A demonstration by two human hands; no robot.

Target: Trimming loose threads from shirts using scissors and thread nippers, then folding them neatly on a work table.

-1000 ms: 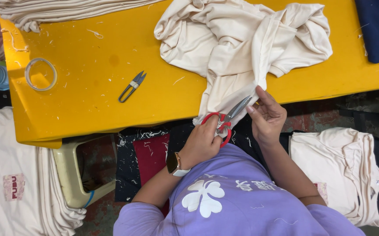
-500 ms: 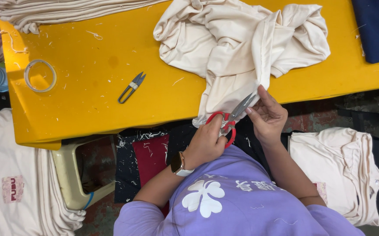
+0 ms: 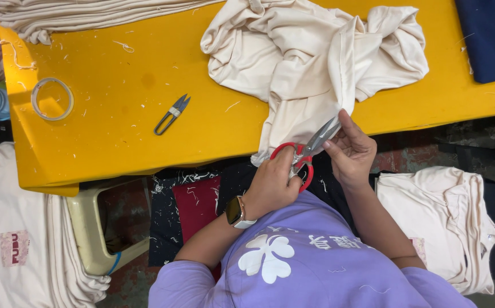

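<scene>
I am watching the left hand's fingers (image 3: pixel 284 165) curling tight through the red loops of the scissors (image 3: pixel 310 149), gripping them firmly. The right hand's fingertips (image 3: pixel 345 121) are pinching the hanging edge of the cream garment (image 3: pixel 310 63) right beside the blades. Compared with a second ago, the blades are pointing farther up and to the right, now touching the cloth where the right hand (image 3: pixel 353 151) is holding it taut, so the cutting edge is meeting the fabric. The left hand (image 3: pixel 273 185) is sitting just below the near edge of the yellow table (image 3: pixel 116 137). The garment is lying bunched on the table's far right, one flap draping over the near edge. Thread snips (image 3: pixel 172 114) are lying well apart to the left.
</scene>
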